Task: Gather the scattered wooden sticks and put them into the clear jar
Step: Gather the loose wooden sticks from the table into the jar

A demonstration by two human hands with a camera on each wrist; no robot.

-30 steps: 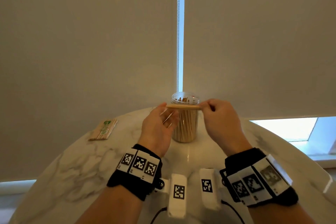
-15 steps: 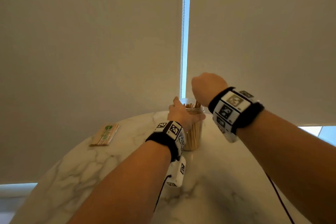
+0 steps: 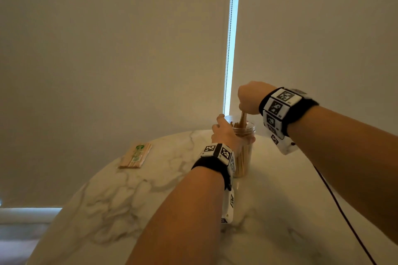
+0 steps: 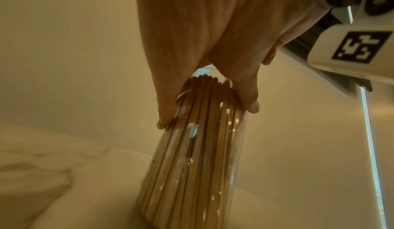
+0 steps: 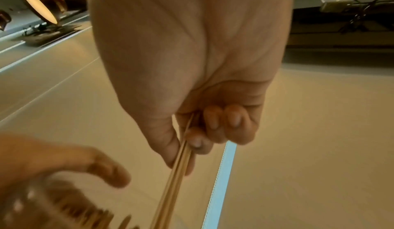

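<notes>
— Far left of the round white marble table (image 3: 133, 200): a flat packet of pale wooden sticks with a green label (image 3: 136, 155), lying well apart from everything else. Still to gather, by the look of it.

— Further right?

— Left hand (image 3: 224, 133), fingers and thumb curled round the upper wall of the clear plastic jar (image 3: 244, 157), steadying it upright on the marble. Inside, a dense stand of thin wooden sticks (image 4: 192, 148), nearly up to the neck.

— And above the jar?

— Right hand (image 3: 249, 98), clenched on a small bunch of thin wooden sticks (image 3: 243, 119), pinched between thumb and curled fingertips (image 5: 197, 142). Bunch held almost upright, lower ends already past the rim and among the packed ones.

— So, the step in hand?

— Feeding this bunch into the jar; probably the last stretch of the insert. Next: easing the pinch so the bunch slides down, perhaps with a slight wiggle, given how tightly the jar is filled. Risk of jamming on the tops already standing there, or tipping the jar without the steadying grip. Afterwards, likely the packet at the far left.
</notes>
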